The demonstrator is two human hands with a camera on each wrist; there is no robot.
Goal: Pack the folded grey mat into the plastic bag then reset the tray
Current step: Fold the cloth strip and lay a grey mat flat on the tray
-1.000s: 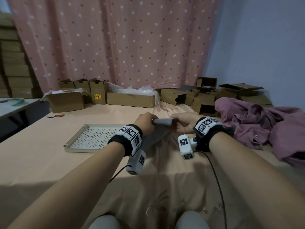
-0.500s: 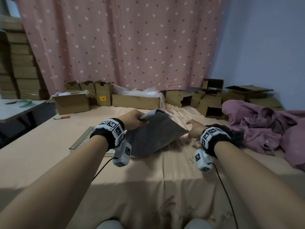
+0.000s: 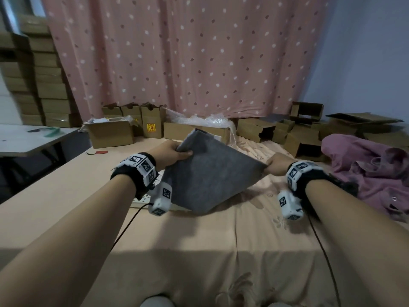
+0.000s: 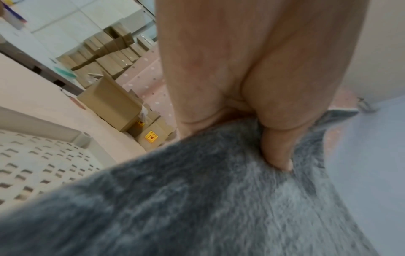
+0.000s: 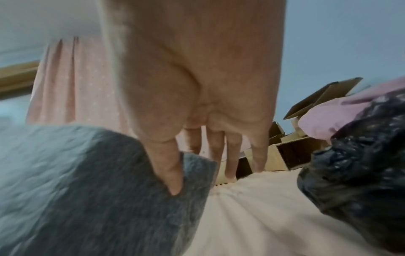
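Mat [image 3: 210, 173] stretched between both hands' grip

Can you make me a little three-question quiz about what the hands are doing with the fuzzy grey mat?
1. True or false: only the left hand holds the grey mat.
2. What lies under the mat's left side? A) white perforated tray B) red tag C) cardboard box
3. Fill in: the right hand pinches the mat's ___ corner.

Key:
1. False. Both hands hold it, one at each of two opposite corners.
2. A. The left wrist view shows the tray just below the mat.
3. Right. In the right wrist view its thumb presses on that corner.
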